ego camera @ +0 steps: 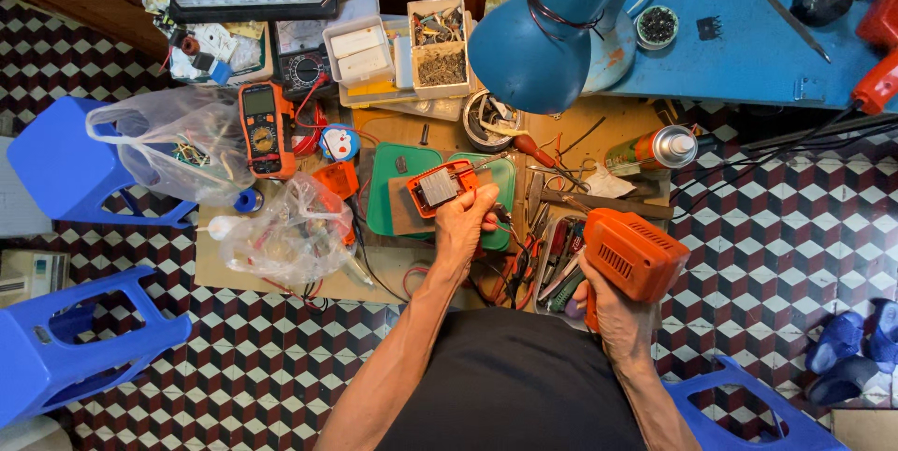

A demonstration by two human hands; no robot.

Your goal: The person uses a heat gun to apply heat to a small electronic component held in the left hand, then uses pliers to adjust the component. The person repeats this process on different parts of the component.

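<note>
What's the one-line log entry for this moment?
left hand: holds small orange device over green mat | right hand: grips orange power tool | blue lamp: above bench

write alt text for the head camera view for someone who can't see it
Seen from above, a person's left hand holds a small orange device over a green mat on a cluttered low workbench, while the right hand grips an orange power tool. An orange multimeter, plastic bags, a blue desk lamp and blue stools surround the work on a checkered floor.

bright, even light | soft shadows | sharp | wide-angle bending at edges
</note>
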